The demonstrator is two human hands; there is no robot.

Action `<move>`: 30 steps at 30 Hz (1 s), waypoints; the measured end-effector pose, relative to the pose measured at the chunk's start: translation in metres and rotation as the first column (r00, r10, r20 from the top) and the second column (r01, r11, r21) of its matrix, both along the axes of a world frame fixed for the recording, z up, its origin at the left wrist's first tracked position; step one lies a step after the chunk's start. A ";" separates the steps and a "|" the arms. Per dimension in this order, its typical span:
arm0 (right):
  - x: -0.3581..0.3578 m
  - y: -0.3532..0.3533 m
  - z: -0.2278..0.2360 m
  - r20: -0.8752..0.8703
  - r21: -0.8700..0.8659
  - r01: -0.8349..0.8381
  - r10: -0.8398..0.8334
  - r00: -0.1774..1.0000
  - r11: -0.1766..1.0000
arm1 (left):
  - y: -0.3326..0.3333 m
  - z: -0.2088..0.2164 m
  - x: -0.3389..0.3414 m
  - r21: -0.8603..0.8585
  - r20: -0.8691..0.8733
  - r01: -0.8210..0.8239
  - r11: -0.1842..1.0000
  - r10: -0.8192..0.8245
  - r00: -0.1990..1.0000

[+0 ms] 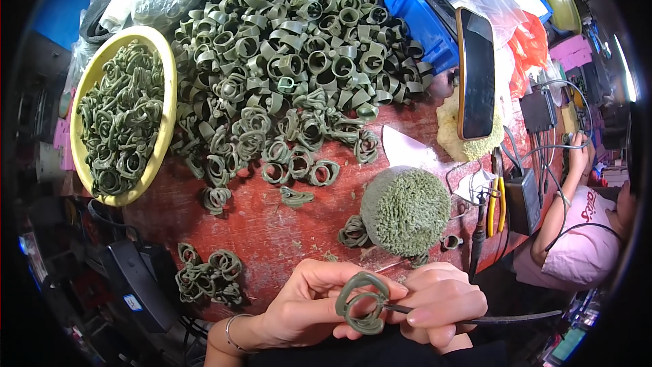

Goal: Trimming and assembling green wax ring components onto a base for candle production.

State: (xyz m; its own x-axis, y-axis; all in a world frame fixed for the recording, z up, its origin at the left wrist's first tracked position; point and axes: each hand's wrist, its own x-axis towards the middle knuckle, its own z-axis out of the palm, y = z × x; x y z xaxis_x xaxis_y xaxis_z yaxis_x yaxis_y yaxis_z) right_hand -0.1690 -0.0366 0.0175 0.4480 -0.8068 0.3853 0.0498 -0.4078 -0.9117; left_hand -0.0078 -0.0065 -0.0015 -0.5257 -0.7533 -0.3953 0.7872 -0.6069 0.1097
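Observation:
Close in front of me, my left hand pinches a dark green openwork ring, which looks like carved wax, between thumb and fingers. Closed around a thin, dark-tipped hand tool is my right hand. The tool's point meets the ring's right side; its handle is mostly hidden by my fingers. From behind that hand a black cord runs off to the right. Just beyond my hands stands a round block, its top coated in green shavings. Openwork rings lie at its left foot.
Plain green ring blanks are heaped across the back of the red table. A yellow basin of openwork rings stands left, with a small ring cluster nearer. Rightward are a phone, yellow-handled pliers and another person.

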 end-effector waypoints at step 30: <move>0.016 0.013 -0.032 0.051 -0.257 0.312 -0.309 0.950 0.915 | 0.003 -0.005 -0.005 -0.243 0.294 0.005 0.970 0.068 0.953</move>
